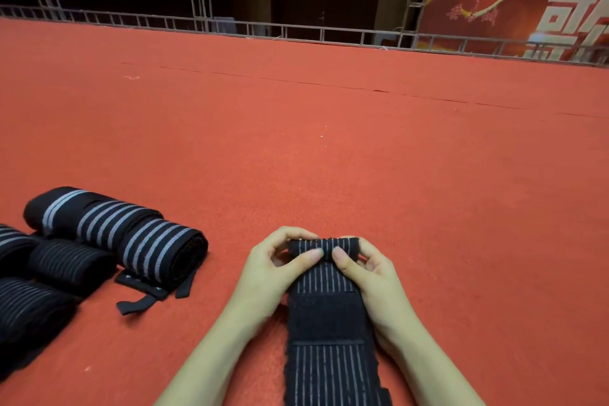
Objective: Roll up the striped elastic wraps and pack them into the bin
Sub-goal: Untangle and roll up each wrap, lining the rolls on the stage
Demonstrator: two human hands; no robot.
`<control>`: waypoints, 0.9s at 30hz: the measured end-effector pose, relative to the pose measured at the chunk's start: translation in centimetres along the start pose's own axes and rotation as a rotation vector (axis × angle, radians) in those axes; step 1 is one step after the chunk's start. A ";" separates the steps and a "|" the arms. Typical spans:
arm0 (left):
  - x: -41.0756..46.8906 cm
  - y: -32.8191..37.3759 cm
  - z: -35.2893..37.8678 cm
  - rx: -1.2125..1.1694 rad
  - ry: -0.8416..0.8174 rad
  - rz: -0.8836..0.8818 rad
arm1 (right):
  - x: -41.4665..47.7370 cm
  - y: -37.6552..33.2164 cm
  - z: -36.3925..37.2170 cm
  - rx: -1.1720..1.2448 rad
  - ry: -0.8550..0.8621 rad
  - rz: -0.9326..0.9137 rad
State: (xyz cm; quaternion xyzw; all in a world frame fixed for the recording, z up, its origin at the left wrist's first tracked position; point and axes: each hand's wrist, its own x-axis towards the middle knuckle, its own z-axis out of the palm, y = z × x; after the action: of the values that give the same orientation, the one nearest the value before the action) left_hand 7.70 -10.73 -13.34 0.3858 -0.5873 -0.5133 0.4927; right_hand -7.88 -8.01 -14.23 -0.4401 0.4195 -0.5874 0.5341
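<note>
Head view: striped elastic wrap (324, 369), partly rolled.
Pinched at rolled far end by curled fingers (311, 255) of left hand (270, 269) and right hand (370, 275); rolled wraps (115, 231) to its left.

Head-worn, forward-down, close above wrap (327, 316)

Red carpet (329, 148): rolled wraps (131, 237) left, flat wrap (329, 369) centre.

A black thin-striped wrap (326, 323) lay flat on the red carpet (329, 142), running lengthwise. Its far end was curled into a small tight roll, pinched by the left hand (273, 267) and right hand (372, 273) (a black fastening patch crossed its middle). Well to its left a wide-striped roll (115, 234) lay on its side, with smaller thin-striped rolls (69, 260) bunched against it.
</note>
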 end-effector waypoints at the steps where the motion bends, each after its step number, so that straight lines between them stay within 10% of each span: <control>1: -0.1 0.0 0.1 -0.043 -0.017 -0.029 | 0.0 0.0 -0.1 -0.014 0.000 -0.007; 27: 0.7 -1.2 -0.8 -0.082 0.081 -0.103 | 0.0 -0.8 -0.1 -0.146 0.054 0.028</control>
State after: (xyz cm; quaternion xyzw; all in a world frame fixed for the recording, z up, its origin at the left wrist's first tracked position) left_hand 8.23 -11.80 -14.36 0.4155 -0.5247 -0.5455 0.5044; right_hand -8.21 -7.92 -13.53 -0.4559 0.4819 -0.5593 0.4971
